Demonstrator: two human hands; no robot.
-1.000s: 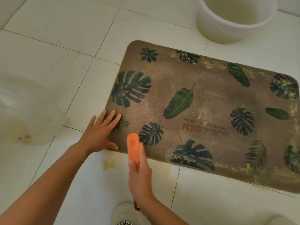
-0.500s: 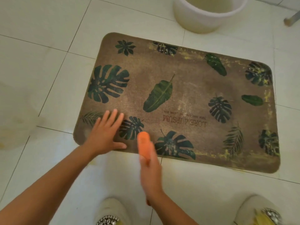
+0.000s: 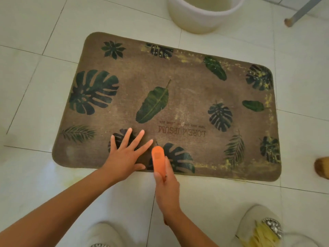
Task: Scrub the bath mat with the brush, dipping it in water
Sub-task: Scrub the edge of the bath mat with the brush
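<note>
A brown bath mat [image 3: 178, 97] printed with dark green leaves lies flat on the white tiled floor, with yellowish stains along its far, right and near edges. My left hand [image 3: 124, 154] presses flat on the mat's near edge, fingers spread. Right beside it my right hand [image 3: 166, 186] grips the handle of an orange brush [image 3: 158, 158], whose head lies over the mat's near edge. The bristles are hidden under the brush. A white bucket [image 3: 201, 20] stands just past the mat's far edge; I cannot tell whether it holds water.
My two feet in pale slippers [image 3: 261, 227] stand on the tiles [image 3: 35, 32] below the mat. A grey metal leg [image 3: 300, 13] slants in at the top right. A brown object [image 3: 322, 167] shows at the right edge.
My left hand has slid right along the mat's near edge and further onto the mat. The brush hand stays at the near edge. The camera view has shifted, showing more of the mat's right side.
</note>
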